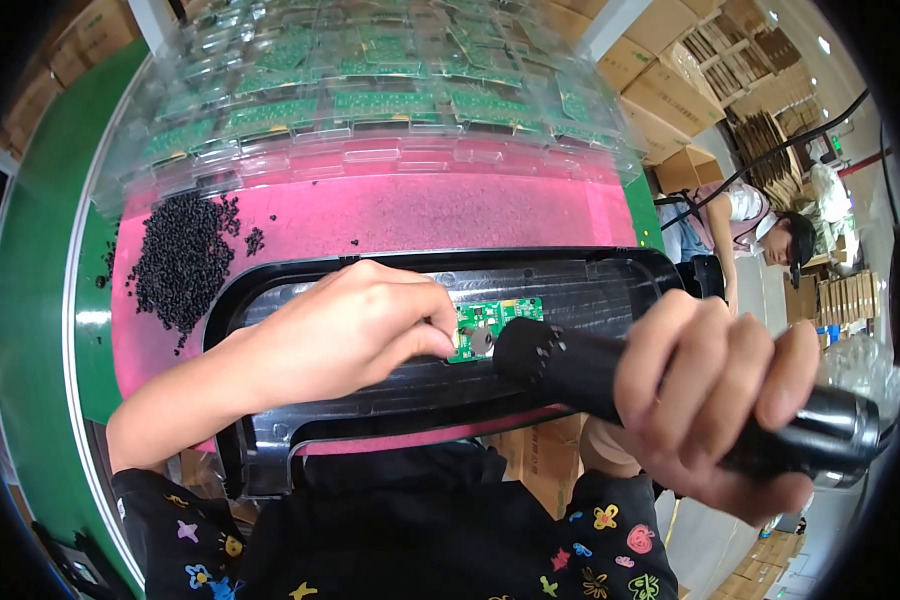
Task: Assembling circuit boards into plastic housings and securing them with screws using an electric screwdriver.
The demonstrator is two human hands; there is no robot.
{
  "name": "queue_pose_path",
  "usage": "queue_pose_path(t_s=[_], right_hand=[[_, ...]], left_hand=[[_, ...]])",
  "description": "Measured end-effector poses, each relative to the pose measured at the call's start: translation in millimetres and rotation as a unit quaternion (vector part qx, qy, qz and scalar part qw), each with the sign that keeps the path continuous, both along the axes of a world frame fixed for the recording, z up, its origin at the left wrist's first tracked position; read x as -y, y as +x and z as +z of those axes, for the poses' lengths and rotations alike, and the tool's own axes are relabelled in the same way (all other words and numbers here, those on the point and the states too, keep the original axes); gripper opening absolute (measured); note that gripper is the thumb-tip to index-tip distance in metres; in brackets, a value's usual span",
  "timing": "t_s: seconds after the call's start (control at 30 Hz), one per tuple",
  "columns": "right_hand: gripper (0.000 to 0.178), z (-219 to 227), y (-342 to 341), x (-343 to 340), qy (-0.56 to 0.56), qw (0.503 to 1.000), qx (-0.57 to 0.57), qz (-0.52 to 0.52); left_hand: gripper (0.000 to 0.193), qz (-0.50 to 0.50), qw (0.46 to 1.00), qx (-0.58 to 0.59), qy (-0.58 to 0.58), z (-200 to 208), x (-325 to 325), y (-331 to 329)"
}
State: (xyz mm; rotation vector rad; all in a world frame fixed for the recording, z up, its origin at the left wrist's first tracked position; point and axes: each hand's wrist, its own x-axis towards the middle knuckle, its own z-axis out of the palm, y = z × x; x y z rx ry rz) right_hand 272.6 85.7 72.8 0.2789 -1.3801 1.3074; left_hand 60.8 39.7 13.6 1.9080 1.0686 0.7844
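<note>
A small green circuit board [523, 308] lies inside a long black plastic housing [595, 283] on the pink mat. My left hand [370, 320] reaches over the housing from the left, thumb and fingers pinched together at the board's left edge. Whatever is between those fingertips is hidden. My right hand [705, 390] is wrapped round a thick black electric screwdriver [570, 368], held tilted with its wide head over the right part of the board. That head covers some of the board, and its tip cannot be made out clearly.
A heap of tiny black screws [182, 255] sits left of the housing, a few strays around it. Stacked clear plastic trays [370, 150] of green boards fill the far side. A person [745, 215] is at the right, near cardboard boxes [670, 95]. A black cable [810, 132] hangs there.
</note>
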Motion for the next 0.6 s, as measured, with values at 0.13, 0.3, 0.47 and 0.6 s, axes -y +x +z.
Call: queue_pose_path(t_s=[0.13,0.3,0.47,0.6], right_hand=[[0.052,-19,-3,-5,-0.055,0.992,0.099,-0.057],[0.059,-26,-17,-1,-0.160,0.958,0.204,-0.126],[0.058,-28,-23,-2,-0.161,0.947,0.228,-0.158],[0.055,-29,-26,-7,-0.148,0.951,0.230,-0.145]], left_hand=[[0.013,0.041,0.989,-0.101,0.102,-4,-2,2],[0.014,0.053,0.985,-0.152,0.066,-8,4,0],[0.018,0.104,0.976,-0.172,0.084,-2,6,4],[0.017,0.100,0.977,-0.171,0.074,-1,6,3]])
